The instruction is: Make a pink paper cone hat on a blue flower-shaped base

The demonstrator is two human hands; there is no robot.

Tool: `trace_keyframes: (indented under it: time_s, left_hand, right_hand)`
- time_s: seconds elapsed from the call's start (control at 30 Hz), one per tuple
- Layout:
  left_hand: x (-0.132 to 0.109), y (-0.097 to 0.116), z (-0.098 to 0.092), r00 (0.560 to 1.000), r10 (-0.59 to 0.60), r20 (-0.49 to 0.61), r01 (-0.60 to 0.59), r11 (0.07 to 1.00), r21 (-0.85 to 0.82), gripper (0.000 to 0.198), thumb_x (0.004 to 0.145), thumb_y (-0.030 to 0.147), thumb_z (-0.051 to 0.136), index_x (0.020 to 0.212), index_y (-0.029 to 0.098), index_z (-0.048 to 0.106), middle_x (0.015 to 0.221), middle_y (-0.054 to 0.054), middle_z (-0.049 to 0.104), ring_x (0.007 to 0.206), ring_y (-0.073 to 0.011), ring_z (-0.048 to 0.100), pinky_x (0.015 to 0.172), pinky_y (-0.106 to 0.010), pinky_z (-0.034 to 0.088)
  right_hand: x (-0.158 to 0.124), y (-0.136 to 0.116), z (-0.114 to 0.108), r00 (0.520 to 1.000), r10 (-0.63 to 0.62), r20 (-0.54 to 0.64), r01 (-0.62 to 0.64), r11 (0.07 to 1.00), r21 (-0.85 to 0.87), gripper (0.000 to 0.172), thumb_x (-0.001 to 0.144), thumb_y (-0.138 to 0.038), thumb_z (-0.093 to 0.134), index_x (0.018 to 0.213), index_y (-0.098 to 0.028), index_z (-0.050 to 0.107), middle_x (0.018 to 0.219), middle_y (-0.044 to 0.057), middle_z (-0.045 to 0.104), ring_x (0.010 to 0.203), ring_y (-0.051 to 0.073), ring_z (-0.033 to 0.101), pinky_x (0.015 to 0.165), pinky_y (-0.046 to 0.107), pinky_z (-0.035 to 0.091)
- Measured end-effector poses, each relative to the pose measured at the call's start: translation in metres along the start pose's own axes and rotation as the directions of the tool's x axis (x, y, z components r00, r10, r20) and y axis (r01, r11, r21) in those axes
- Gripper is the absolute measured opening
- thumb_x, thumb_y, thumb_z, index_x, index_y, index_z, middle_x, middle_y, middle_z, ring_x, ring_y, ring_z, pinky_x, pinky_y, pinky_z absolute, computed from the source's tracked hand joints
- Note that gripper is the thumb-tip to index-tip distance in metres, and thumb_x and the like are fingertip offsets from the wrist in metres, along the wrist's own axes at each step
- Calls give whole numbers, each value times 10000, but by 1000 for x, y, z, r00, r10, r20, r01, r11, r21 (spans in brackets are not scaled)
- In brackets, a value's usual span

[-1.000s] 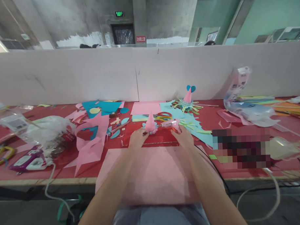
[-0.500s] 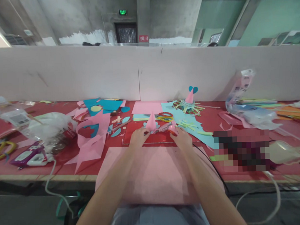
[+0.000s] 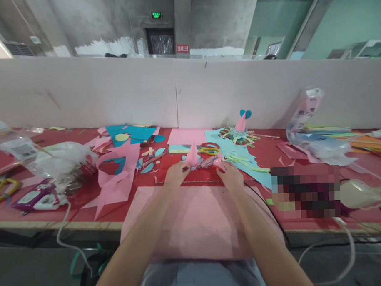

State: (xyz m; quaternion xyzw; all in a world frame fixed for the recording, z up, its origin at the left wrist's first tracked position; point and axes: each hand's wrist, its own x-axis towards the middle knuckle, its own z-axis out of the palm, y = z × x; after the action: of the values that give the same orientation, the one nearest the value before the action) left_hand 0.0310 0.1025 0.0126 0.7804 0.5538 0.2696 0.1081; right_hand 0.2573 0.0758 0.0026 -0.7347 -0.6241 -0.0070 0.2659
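Note:
My left hand (image 3: 178, 173) pinches the lower edge of a pink paper cone (image 3: 192, 155), which stands upright with light blue paper at its base. In my right hand (image 3: 230, 173) is a pink glue gun (image 3: 218, 161), its tip pointing left at the foot of the cone; a black cord runs down from that hand. Both hands are above a red board (image 3: 169, 168). Just behind them lie scissors (image 3: 210, 148) with red and yellow handles. Fingers partly hide the cone's base and the gun's grip.
A finished-looking pink cone (image 3: 240, 123) with a blue heart top and fringed base stands behind right. Cut pink paper (image 3: 117, 183) and blue paper (image 3: 137, 133) lie left. A plastic bottle (image 3: 17, 145), a purple-and-white device (image 3: 39, 196) and a plastic bag (image 3: 325, 146) lie farther out.

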Motion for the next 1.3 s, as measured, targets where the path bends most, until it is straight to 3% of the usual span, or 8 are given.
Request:
trace_keyframes:
  time_s: [0.33,0.53,0.8,0.97,1.1,1.3]
  left_hand:
    - [0,1,-1,1000,-13,18,13,1000,2,152,805,257,547,865,220,682,922,-16,678,804,-140,605,735,-223,443]
    - [-1,3,-2,999,-27,27,27,1000,-2,155,806,257,544,867,225,683,935,-18,675,807,-143,608,739,-228,446]
    - [-2,6,-3,999,-31,28,30,999,14,159,808,274,543,867,229,684,937,-12,669,799,-138,602,719,-223,449]
    - [-1,5,0,1000,-5,15,5,1000,8,222,852,335,494,940,242,675,980,-18,662,867,-146,598,747,-226,457]
    - [-1,6,4,999,36,26,-37,999,29,236,870,281,464,986,247,666,1038,-17,652,966,-151,578,793,-227,457]
    - [-2,12,11,982,184,50,-191,961,202,286,878,249,424,1041,227,658,1005,-54,641,958,-178,566,835,-282,455]
  right_hand:
    - [-1,-1,-3,998,57,-4,-57,995,-78,401,834,-393,512,1207,-248,534,1164,55,585,973,194,572,677,262,421]
    - [-2,0,-1,997,50,-66,-58,989,-133,394,848,-413,494,1200,-239,530,1104,60,594,976,198,564,662,264,417]
    - [-2,-5,-5,995,96,-21,-98,984,-150,411,844,-436,493,1198,-229,524,1132,68,578,1007,206,552,668,271,424]
    - [-2,-3,-5,990,139,-15,-139,976,-165,426,835,-444,497,1194,-214,514,1152,84,568,1017,211,548,678,276,429]
    - [-1,-2,-6,988,156,-13,-156,975,-155,414,833,-446,492,1176,-217,518,1142,81,571,1018,218,548,681,287,433]
    - [1,1,-17,956,295,2,-293,951,-97,422,826,-445,482,1169,-202,516,1145,89,569,1038,231,545,740,306,433]
